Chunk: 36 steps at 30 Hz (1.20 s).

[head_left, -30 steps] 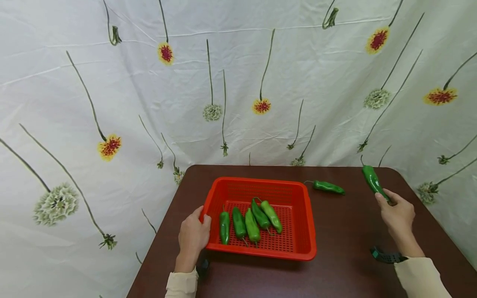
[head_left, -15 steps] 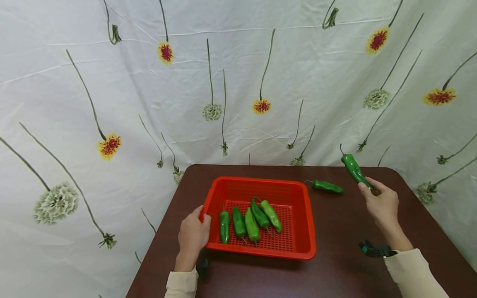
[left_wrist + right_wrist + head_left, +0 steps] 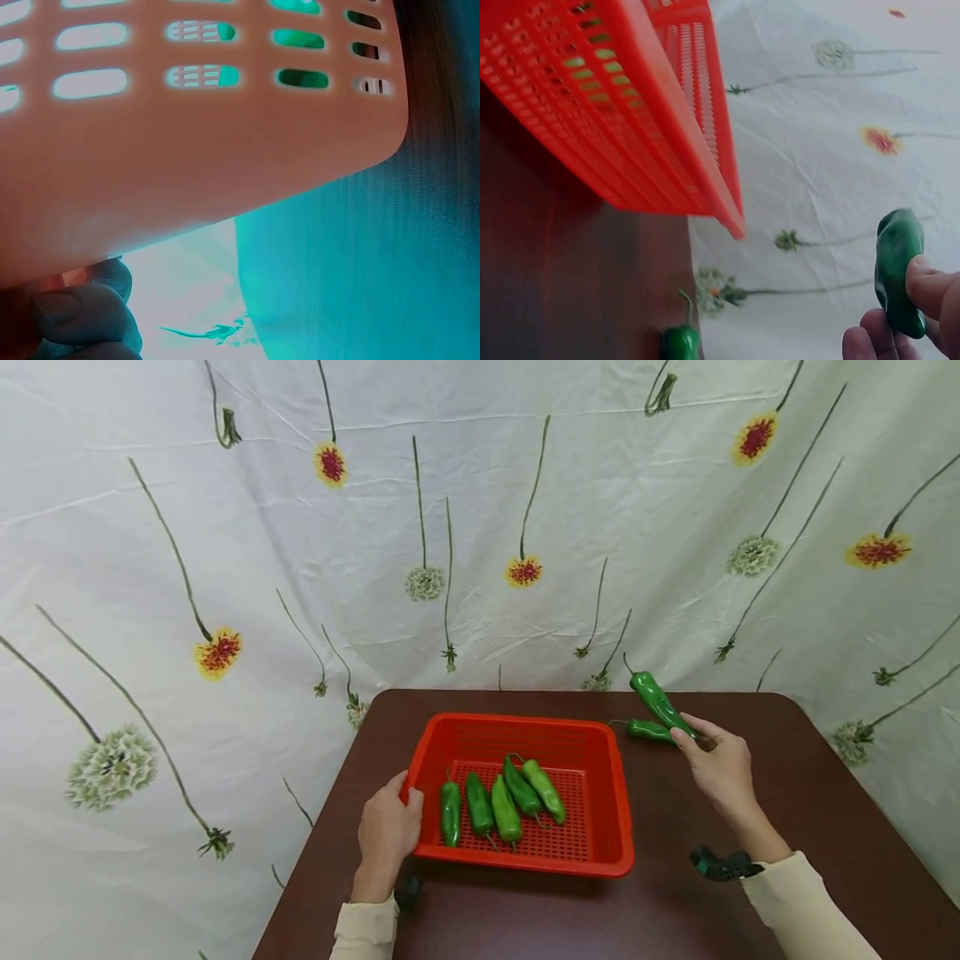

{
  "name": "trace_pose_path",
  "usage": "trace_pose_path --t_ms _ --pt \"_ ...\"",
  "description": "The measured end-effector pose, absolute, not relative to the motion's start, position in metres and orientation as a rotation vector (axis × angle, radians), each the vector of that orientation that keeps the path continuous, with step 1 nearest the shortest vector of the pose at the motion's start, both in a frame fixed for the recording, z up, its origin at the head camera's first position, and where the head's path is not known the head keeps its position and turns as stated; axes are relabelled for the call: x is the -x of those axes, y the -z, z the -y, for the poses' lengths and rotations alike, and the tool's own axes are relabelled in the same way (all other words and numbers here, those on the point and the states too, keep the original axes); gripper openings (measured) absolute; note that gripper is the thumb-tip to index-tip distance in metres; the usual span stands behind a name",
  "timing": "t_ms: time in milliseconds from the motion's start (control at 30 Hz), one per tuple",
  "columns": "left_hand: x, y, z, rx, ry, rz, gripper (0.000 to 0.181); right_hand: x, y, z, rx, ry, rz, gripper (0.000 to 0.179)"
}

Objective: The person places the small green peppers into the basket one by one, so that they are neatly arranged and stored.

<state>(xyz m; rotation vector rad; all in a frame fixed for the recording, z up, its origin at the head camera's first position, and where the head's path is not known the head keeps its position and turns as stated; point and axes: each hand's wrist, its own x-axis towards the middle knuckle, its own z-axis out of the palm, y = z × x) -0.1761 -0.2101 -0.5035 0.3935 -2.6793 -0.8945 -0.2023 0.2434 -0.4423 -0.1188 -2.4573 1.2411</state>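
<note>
My right hand pinches a green chili pepper by its lower end, stem pointing up and left, above the table to the right of the red basket. In the right wrist view the held pepper sits between thumb and fingers. Another green pepper lies on the table behind it, partly covered by the held one. My left hand grips the basket's left rim; the left wrist view has its curled fingers below the basket wall. Several green peppers lie on the basket floor.
The dark brown table carries the basket near its middle. Behind it hangs a white cloth printed with flowers. Dark bands are worn at the wrists.
My right hand has moved left with the pepper, from the table's right side toward the basket, and now overlaps the loose pepper. My left hand stays on the rim.
</note>
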Motion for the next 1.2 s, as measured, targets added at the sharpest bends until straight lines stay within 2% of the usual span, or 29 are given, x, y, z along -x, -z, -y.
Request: trace_pose_path --t_ms 800,1200 --pt "0.177 0.505 0.210 -0.395 0.895 2.678 0.049 0.189 0.473 -0.180 -0.455 -1.384 2.578 0.042" --pt "0.178 0.503 0.210 -0.398 0.894 2.702 0.049 0.181 0.483 -0.160 -0.694 -1.303 2.679 0.039"
